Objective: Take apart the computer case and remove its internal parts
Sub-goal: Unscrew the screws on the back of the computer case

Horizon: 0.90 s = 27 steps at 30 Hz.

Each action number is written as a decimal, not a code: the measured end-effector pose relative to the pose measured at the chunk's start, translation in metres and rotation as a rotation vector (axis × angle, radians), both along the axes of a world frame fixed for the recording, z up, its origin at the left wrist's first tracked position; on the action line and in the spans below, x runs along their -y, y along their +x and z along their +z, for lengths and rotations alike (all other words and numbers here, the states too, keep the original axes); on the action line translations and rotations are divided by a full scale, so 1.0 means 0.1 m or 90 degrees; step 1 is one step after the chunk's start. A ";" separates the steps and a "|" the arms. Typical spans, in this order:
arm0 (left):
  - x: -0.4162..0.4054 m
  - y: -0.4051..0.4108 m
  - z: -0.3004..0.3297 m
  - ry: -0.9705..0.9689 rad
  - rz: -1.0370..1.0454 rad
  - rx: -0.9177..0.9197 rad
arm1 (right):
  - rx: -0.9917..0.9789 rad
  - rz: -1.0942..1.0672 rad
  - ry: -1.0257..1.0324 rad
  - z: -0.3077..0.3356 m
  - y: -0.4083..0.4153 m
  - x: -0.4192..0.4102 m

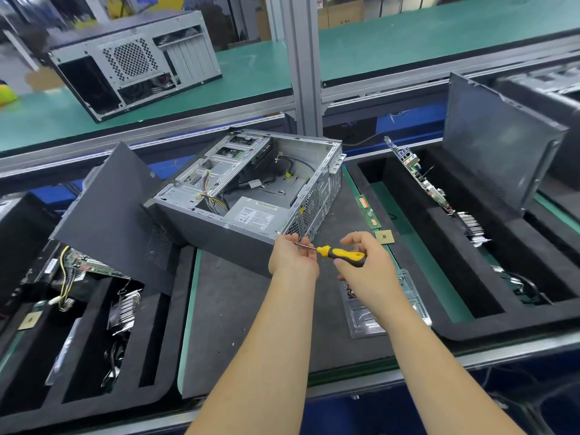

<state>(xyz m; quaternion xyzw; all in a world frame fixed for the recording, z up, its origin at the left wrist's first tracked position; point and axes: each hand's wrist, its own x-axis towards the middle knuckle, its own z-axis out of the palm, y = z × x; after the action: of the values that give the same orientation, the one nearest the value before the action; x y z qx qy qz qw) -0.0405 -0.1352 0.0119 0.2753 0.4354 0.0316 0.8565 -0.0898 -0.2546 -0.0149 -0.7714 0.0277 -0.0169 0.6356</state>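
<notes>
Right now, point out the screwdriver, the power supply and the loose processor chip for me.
screwdriver [344,255], head view, on its yellow handle.
power supply [255,214], head view, on its labelled top face.
processor chip [384,236], head view, on the chip's gold face.

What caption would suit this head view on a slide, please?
Right hand grips a yellow screwdriver, left hand pinching its shaft beside the open computer case.
</notes>
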 end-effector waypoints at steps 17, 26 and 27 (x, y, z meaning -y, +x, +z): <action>0.00 0.03 -0.02 -0.010 0.006 -0.021 | -0.040 0.012 -0.041 -0.10 -0.02 -0.02; 0.05 -0.06 -0.10 0.092 0.038 -0.038 | -0.022 -0.055 0.004 -0.14 -0.01 0.16; 0.06 -0.06 -0.13 0.114 0.023 -0.031 | -0.021 -0.073 0.015 -0.15 -0.02 0.17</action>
<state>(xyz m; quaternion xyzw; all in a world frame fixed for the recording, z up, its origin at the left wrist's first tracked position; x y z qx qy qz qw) -0.0466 -0.1409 -0.0015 0.3434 0.4562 0.0791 0.8171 -0.0915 -0.2720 -0.0302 -0.7611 0.0826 -0.0405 0.6421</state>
